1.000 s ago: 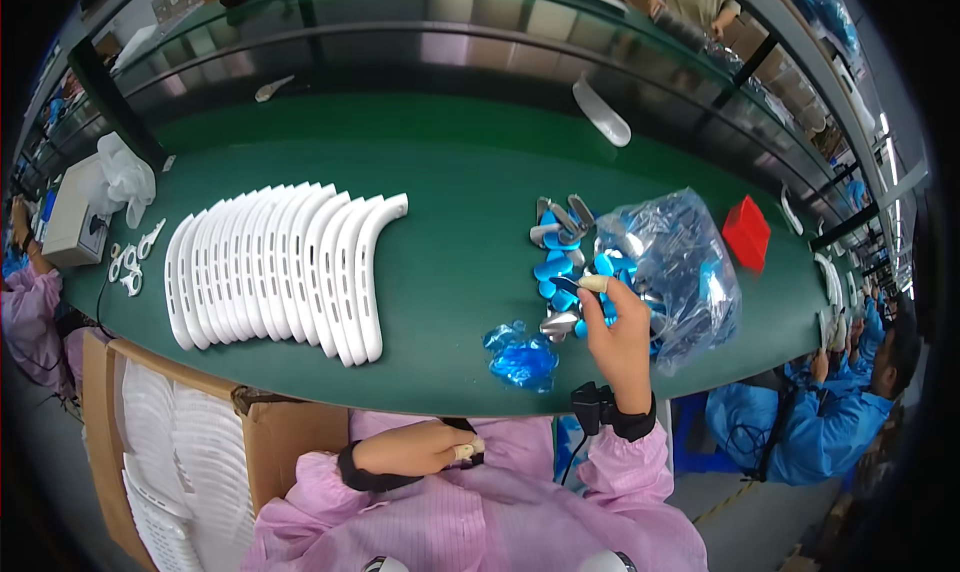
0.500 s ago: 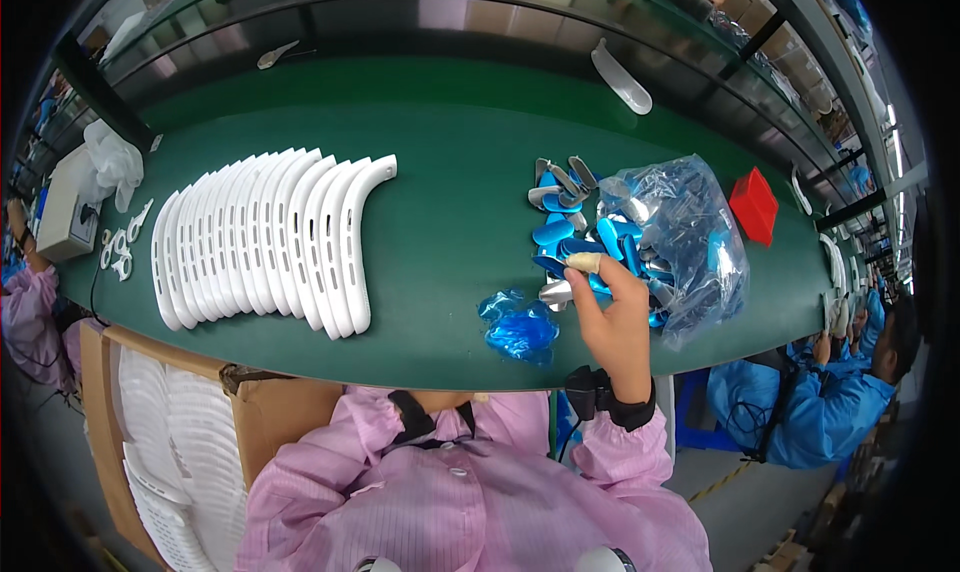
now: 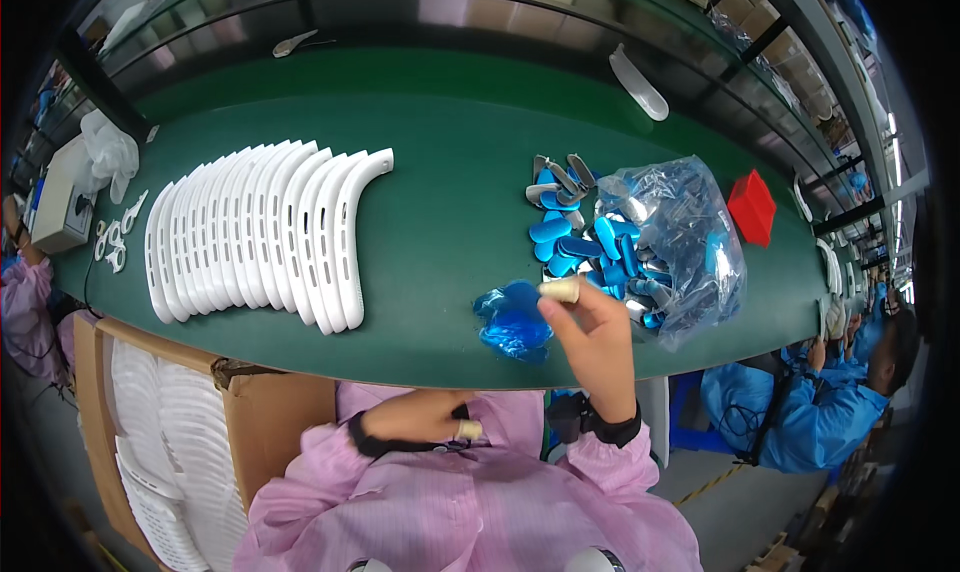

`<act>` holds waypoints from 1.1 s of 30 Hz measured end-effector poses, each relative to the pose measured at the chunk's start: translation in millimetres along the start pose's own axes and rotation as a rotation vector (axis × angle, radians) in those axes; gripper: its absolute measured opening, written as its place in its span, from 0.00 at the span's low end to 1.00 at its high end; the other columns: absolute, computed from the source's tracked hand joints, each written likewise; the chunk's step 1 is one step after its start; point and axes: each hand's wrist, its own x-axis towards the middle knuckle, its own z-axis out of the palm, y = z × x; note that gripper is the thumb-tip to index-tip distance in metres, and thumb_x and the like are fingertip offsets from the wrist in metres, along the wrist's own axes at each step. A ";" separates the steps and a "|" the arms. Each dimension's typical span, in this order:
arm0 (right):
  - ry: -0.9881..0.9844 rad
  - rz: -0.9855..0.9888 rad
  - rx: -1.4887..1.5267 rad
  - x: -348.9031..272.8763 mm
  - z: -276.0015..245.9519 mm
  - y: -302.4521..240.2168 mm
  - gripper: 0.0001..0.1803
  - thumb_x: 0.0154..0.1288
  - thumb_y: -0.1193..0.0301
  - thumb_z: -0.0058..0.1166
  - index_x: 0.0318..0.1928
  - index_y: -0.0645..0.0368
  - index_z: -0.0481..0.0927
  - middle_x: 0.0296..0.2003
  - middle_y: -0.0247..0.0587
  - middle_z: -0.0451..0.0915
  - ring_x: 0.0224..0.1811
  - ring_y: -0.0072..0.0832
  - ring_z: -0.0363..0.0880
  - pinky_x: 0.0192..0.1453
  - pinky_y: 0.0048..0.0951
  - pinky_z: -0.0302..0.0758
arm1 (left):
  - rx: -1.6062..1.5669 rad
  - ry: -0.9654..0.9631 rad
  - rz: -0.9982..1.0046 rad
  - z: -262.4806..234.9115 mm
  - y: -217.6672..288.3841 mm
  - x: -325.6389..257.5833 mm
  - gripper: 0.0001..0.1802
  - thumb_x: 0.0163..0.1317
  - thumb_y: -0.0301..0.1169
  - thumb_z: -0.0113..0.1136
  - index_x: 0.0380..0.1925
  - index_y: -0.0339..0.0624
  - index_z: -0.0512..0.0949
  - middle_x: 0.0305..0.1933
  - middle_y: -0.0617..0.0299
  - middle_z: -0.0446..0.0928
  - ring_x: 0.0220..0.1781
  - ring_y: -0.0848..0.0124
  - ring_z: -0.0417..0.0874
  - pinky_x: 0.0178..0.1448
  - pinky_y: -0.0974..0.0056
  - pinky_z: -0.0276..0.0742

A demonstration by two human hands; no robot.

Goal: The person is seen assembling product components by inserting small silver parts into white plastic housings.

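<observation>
My right hand (image 3: 597, 347) is above the near right part of the table. Its thumb and pale-capped index finger are pinched together beside a crumpled heap of clear blue film (image 3: 513, 334); whatever lies between them is hidden. Just beyond it are loose oval metal pieces (image 3: 555, 230), some bright silver, others covered in blue. My left hand (image 3: 418, 415) is low by my body, just off the table's near edge. Its fingers curl inward, with a pale cap on one tip, and I cannot see what they hold. A row of curved white slotted plastic parts (image 3: 255, 234) stands on the left.
A clear plastic bag (image 3: 690, 257) lies against the metal pieces, and a red bin (image 3: 752, 208) stands right of it. White scissors (image 3: 118, 234) and a whitish box (image 3: 62, 207) are far left. A carton (image 3: 275, 417) of white parts sits below. A blue-clad person (image 3: 790, 402) is at right.
My right hand has drawn left and nearer to me, from the metal pieces to the blue film. My left hand has come into fuller view below the table edge.
</observation>
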 end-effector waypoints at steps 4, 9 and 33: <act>-0.248 0.302 0.662 -18.2 7.6 6.8 0.11 0.63 0.79 0.56 0.46 0.67 0.80 0.39 0.34 0.81 0.41 0.19 0.78 0.48 0.22 0.74 | -0.449 0.058 -0.159 -56.0 65.3 -26.9 0.26 0.58 0.38 0.66 0.53 0.37 0.75 0.55 0.51 0.76 0.59 0.62 0.75 0.62 0.60 0.69; -0.362 0.436 0.986 -25.1 34.6 6.7 0.09 0.61 0.81 0.56 0.43 0.69 0.79 0.40 0.37 0.81 0.44 0.21 0.79 0.51 0.22 0.74 | -0.423 0.563 0.087 -46.9 81.2 2.7 0.27 0.51 0.31 0.71 0.51 0.32 0.77 0.59 0.49 0.73 0.64 0.61 0.70 0.66 0.58 0.65; -0.361 0.231 0.326 -22.7 38.2 -10.8 0.05 0.55 0.78 0.63 0.31 0.61 0.80 0.23 0.25 0.68 0.20 0.10 0.56 0.23 0.17 0.54 | -0.377 0.472 -0.026 -52.6 80.4 -11.2 0.21 0.62 0.25 0.59 0.56 0.36 0.74 0.50 0.54 0.79 0.48 0.68 0.80 0.54 0.67 0.73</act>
